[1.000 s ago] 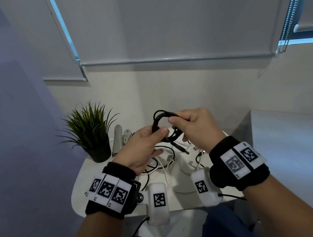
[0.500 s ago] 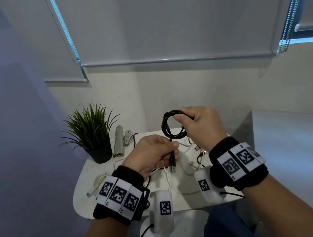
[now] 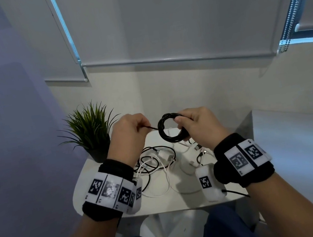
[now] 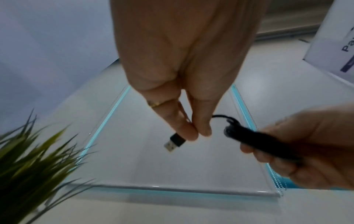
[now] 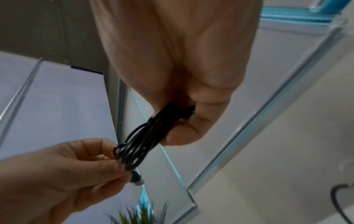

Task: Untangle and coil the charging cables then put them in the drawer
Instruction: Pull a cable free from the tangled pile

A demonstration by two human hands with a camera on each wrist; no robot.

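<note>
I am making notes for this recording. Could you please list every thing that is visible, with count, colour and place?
coiled cable: one, black, held in the air above the table
plug: one, black with a metal tip, at the coiled cable's free end
loose cables: several, black and white, tangled on the table; exact count unclear
table: one, white, in front of the person
plant: one, green in a dark pot, far left corner of the table
blinds: grey, on the window behind
left hand: pinches the cable just behind the plug
right hand: grips the coiled cable
</note>
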